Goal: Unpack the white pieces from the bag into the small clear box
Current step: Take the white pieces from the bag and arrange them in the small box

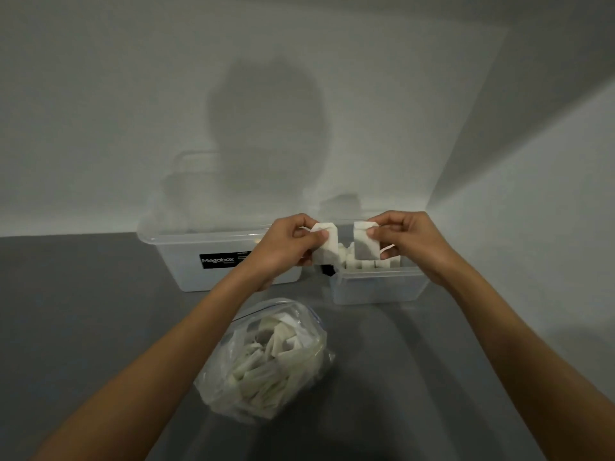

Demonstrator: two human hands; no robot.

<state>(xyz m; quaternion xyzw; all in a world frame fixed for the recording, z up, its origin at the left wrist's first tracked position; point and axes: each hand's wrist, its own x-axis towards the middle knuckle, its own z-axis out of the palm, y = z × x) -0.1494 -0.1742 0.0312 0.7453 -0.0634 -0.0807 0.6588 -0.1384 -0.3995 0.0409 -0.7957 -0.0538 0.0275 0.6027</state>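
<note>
Two pieces are held up, one in each hand. The left hand [286, 247] pinches the left piece [327, 249] between thumb and curled fingers near its top corner. The right hand [411, 242] pinches the right piece [364, 244] the same way at its upper edge. Both hang upright, side by side but apart. The right piece is over the small box [376, 289] and the left piece is about over its left rim. Inside that box a row [351, 261] of more pieces stands on edge. The bag [266, 361] lies on the worktop [100, 327] nearer the person, heaped with jumbled pieces. The big box [186, 264] stands left of the small box; whether the two touch I cannot tell.

These pieces look like flat sachets: very light, thin and soft, likely to bend or crease rather than break, and not slippery. A fingertip pinch at the top edge or a corner should be enough, and a hard squeeze would only crumple them. Held from the top, the lower edge can go in first and slot beside those already standing. A thin white strip curls out beside each hand and may snag on its neighbours. The bag's film looks limp, so it may slide or collapse when reached into, and one hand may have to steady it.
</note>
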